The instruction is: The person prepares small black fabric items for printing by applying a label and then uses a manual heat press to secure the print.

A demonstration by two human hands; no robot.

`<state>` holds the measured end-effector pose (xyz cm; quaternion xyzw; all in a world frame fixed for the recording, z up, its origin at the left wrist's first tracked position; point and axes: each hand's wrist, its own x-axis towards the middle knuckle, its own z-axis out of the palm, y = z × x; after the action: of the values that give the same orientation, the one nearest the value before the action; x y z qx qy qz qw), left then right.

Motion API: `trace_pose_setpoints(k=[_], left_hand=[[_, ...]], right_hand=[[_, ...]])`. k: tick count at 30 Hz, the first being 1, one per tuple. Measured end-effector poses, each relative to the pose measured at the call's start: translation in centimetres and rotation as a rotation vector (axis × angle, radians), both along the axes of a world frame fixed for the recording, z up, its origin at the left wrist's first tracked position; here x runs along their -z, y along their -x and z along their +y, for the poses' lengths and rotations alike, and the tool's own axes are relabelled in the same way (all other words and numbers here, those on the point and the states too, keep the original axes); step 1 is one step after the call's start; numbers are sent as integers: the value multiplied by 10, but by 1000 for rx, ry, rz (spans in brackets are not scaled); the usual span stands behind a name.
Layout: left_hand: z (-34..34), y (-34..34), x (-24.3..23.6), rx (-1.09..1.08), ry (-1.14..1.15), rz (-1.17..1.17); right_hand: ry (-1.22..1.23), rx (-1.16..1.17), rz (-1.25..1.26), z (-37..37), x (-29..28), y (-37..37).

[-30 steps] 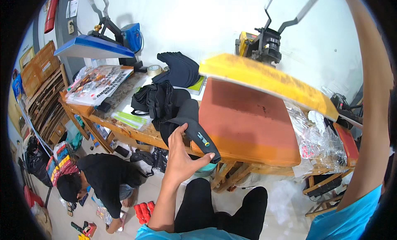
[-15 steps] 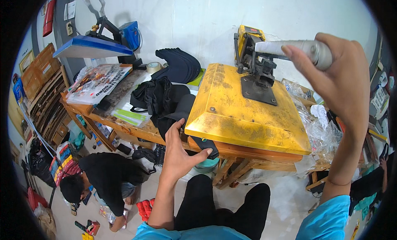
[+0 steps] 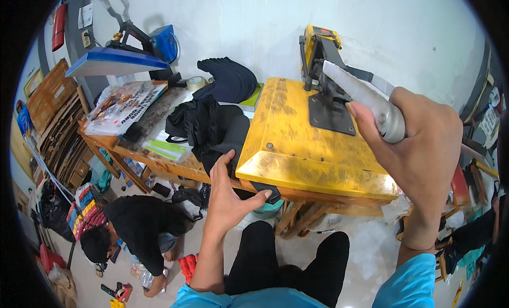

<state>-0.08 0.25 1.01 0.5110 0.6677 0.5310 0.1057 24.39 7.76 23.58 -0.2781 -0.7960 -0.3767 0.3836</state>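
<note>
A yellow heat press (image 3: 307,133) with a worn, scuffed top plate stands before me on the bench. My right hand (image 3: 424,143) is wrapped round its white-covered handle (image 3: 366,98), which tilts down toward me. At the press's near left corner, my left hand (image 3: 230,194) has its thumb and fingers spread apart. Its thumb touches a black piece (image 3: 266,191) jutting from under the plate; what lies further under is hidden. The fingertips rest by black fabric pieces (image 3: 230,130) heaped left of the press.
Behind the heap lies a stack of dark curved pieces (image 3: 233,77) beside a tape roll (image 3: 196,84). Further left stands a blue press (image 3: 116,61), raised over printed sheets (image 3: 124,106). A person in black (image 3: 143,223) crouches on the floor at left.
My right hand has pulled the handle down and toward me. The yellow plate has come down, covering more of the black piece. My left hand has barely moved.
</note>
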Motion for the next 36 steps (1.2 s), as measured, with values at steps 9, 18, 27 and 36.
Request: trace_pose_setpoints(k=[9, 18, 27, 36], left_hand=[[-35, -19, -42, -45, -309, -29], [87, -142, -185, 362, -1329, 262], [72, -131, -144, 609, -950, 19], [57, -130, -143, 492, -714, 48]], right_hand=[[-42, -7, 80, -1, 16, 6], [149, -503, 486, 22, 56, -17], [311, -182, 348, 1, 75, -12], [370, -327, 263, 6, 88, -2]])
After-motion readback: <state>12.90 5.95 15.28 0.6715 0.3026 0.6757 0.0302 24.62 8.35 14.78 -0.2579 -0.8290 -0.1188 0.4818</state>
